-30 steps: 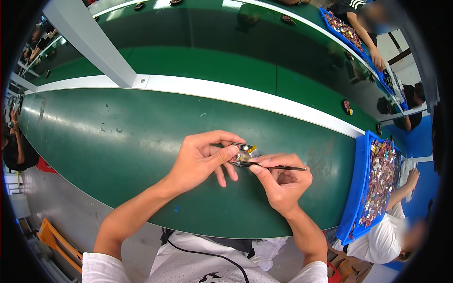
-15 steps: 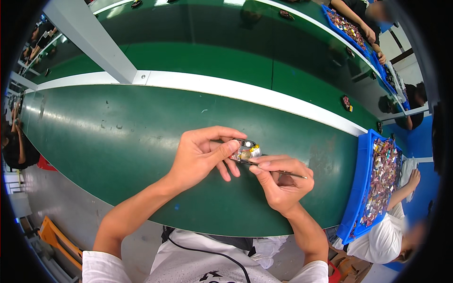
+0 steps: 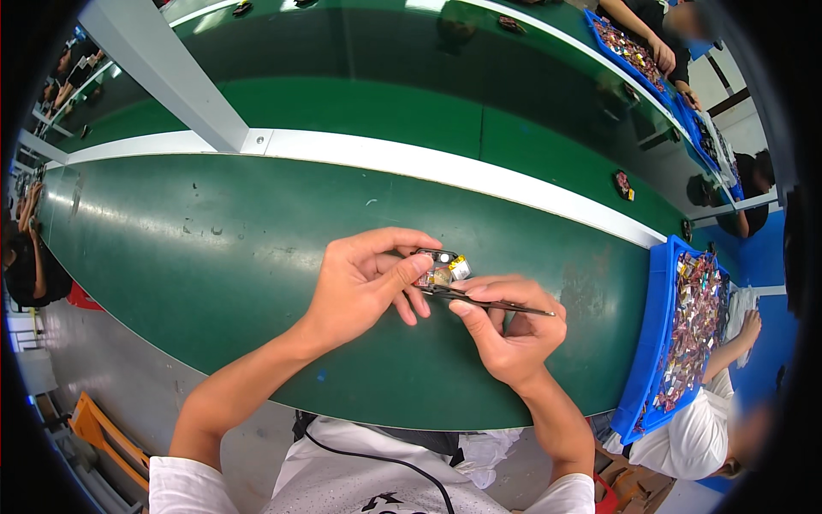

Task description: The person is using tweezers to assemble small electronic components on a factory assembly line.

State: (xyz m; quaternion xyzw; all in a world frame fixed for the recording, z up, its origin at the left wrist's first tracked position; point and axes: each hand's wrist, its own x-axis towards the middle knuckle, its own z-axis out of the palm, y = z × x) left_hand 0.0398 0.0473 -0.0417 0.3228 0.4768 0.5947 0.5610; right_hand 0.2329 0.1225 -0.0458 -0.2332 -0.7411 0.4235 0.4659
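Note:
Above the green tabletop, my left hand (image 3: 364, 278) pinches a small open black housing (image 3: 437, 256) between thumb and fingers. Inside it show a round white spot, some reddish wiring and a silvery part with a yellow-taped battery (image 3: 460, 268) at its right end. My right hand (image 3: 518, 330) is closed on dark tweezers (image 3: 512, 307), held nearly level. Their tips reach the lower edge of the housing, beside the left fingers; whether they grip anything there is too small to tell.
A blue bin (image 3: 648, 343) full of small wired parts stands at the table's right end. Beyond the white rail (image 3: 385, 171) runs a green conveyor (image 3: 360, 103) carrying a few assemblies (image 3: 623, 185). A grey post (image 3: 167, 73) rises at the left. Co-workers sit right and far left.
The tweezers have swung so more of their dark length shows, their tips moving left along the housing. My left hand shifted very slightly. Assemblies on the conveyor moved a little left.

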